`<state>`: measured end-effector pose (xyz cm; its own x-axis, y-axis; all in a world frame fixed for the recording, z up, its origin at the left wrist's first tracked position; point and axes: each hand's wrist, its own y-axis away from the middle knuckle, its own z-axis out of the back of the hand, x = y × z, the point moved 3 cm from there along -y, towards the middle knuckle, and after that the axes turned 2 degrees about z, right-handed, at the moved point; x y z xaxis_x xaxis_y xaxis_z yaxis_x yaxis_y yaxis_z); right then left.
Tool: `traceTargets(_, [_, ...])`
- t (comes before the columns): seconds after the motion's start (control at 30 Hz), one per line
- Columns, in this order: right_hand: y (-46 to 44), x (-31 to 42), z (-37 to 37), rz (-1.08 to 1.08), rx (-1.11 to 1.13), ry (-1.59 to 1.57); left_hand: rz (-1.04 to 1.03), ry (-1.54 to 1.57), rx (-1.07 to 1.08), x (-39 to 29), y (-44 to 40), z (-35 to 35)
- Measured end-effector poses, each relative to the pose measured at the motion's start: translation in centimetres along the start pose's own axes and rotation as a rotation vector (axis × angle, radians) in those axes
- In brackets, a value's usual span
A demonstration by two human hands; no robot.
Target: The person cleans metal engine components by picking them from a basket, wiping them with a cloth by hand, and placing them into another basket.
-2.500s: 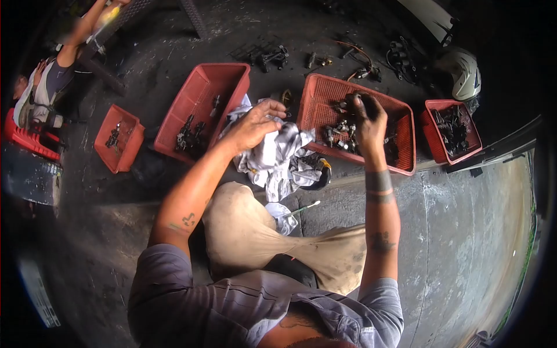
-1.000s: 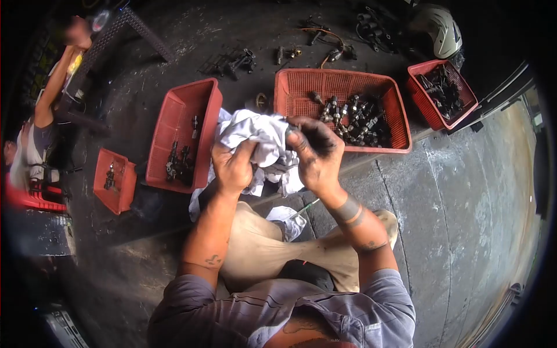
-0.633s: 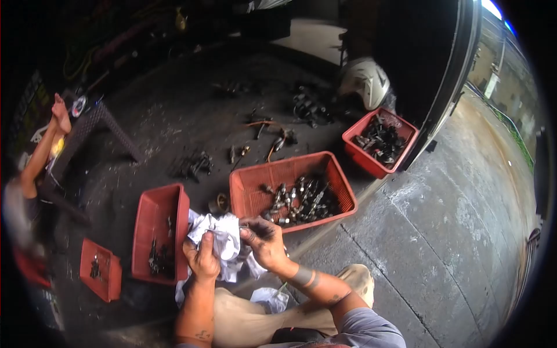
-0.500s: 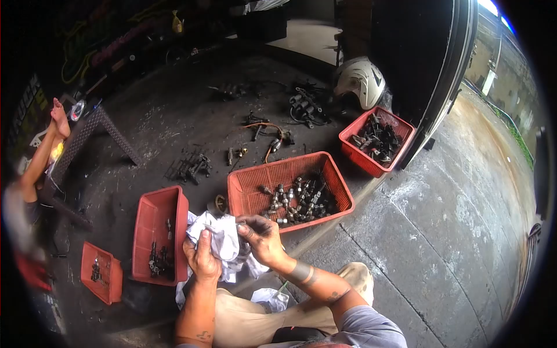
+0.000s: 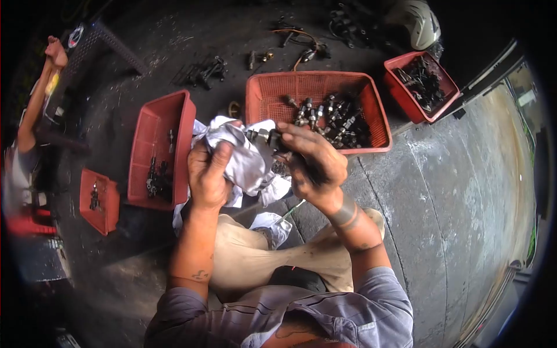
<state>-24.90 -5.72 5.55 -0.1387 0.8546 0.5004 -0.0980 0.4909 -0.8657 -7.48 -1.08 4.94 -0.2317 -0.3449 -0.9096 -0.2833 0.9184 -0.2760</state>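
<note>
My left hand (image 5: 210, 177) is closed around a white cloth (image 5: 246, 165), its thumb pressed on the folds. From the cloth sticks out a small metal engine part (image 5: 259, 134), silvery with a dark end. My right hand (image 5: 316, 162) grips that dark end with blackened fingers, so some of the part is hidden. Just beyond both hands stands a large red plastic basket (image 5: 313, 74) with several similar metal parts (image 5: 339, 116) in it. To the left of my left hand is a red bin (image 5: 190, 124) with a few dark parts (image 5: 155, 177).
A small red basket (image 5: 105, 223) stands at far left and another red basket (image 5: 390, 87), full of dark parts, at far right. A white helmet (image 5: 420, 26) and loose engine parts (image 5: 209, 71) lie on the dark floor. Another person's foot (image 5: 56, 53) shows at left.
The view has tipped downward and shows more of my body. My right hand has turned, fingers now stretched over the part's dark end, and the metal part shows more plainly at the cloth.
</note>
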Motion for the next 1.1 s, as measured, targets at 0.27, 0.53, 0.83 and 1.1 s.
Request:
traceTargets(0.27, [0.3, 0.1, -1.6, -0.016, 0.131, -0.009, 0.0, -0.016, -0.041, -0.5, 0.7, 1.5])
traceTargets(0.53, [0.2, 0.8, -2.0, -0.108, 0.053, -0.039, 0.375, 0.672, 0.103, -1.3, 0.1, 0.4])
traceTargets(0.83, [1.8, -3.7, -3.0, -0.451, 0.279, -0.089, 0.131, -0.308, -0.097, 2.7, -0.4, 4.7])
traceTargets(1.1, [2.0, -3.4, -6.4, -0.43, 0.259, -0.092, 0.262, 0.049, -0.343, 5.6, -1.1, 9.1])
